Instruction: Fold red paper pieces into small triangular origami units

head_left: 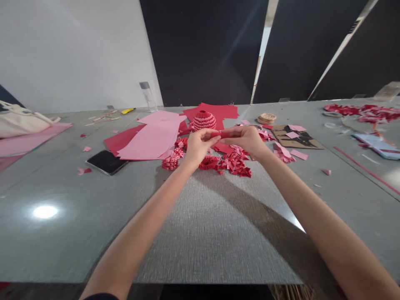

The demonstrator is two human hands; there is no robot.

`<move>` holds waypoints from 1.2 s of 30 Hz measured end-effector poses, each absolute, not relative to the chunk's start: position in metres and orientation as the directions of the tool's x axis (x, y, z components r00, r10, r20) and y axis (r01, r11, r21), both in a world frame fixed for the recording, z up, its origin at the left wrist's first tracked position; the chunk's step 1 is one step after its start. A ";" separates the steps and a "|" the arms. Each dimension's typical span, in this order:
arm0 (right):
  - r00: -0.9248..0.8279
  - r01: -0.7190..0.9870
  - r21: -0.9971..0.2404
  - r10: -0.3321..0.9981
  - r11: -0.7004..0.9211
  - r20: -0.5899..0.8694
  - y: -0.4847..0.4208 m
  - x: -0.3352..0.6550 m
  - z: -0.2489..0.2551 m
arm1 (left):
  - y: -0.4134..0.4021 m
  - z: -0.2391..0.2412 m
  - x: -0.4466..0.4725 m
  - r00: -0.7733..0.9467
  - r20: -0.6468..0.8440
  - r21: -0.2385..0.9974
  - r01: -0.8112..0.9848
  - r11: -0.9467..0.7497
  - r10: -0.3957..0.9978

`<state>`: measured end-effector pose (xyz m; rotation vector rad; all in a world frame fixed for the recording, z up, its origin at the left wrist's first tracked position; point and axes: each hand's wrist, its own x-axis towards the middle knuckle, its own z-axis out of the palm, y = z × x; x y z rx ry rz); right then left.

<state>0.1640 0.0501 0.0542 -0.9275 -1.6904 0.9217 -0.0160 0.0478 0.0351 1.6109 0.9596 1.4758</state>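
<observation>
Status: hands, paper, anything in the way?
Left hand, right hand: pinching small red paper piece. Red-and-pink striped paper ball beyond. Nearby clutter: folded red and pink paper pieces.

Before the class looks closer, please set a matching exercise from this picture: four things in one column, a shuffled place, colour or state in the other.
1. Small red paper
2. Smartphone
3. Bottle
4. Folded-paper ball

A. Banded in red and pink
B. At the back, near the white wall
C. Pinched between left hand and right hand
D. Lying flat, screen dark

Pairs: 1-C, 2-D, 3-B, 4-A
</observation>
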 end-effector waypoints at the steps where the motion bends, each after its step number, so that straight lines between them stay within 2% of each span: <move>1: -0.248 0.171 -0.884 0.887 0.435 0.389 0.049 0.164 0.055 | 0.047 0.035 -0.016 0.067 0.446 0.893 0.030 -0.448 0.893; 10: -0.247 0.178 -0.875 0.881 0.450 0.403 0.050 0.167 0.060 | 0.048 0.038 -0.017 0.100 0.414 0.910 -0.010 -0.415 0.905; 25: -0.240 0.154 -0.875 0.877 0.458 0.417 0.053 0.166 0.057 | 0.046 0.039 -0.016 0.062 0.326 0.944 -0.072 -0.322 0.943; 31: -0.232 0.230 -0.873 0.895 0.430 0.380 0.052 0.161 0.057 | 0.043 0.043 -0.015 0.016 0.337 0.941 0.018 -0.337 0.941; 34: -0.220 0.167 -0.921 0.924 0.352 0.314 0.053 0.159 0.056 | 0.039 0.047 -0.013 -0.036 0.339 0.938 -0.061 -0.340 0.940; 36: -0.236 0.052 -0.964 0.942 0.259 0.240 0.052 0.157 0.055 | 0.037 0.049 -0.013 -0.046 0.302 0.940 -0.151 -0.306 0.952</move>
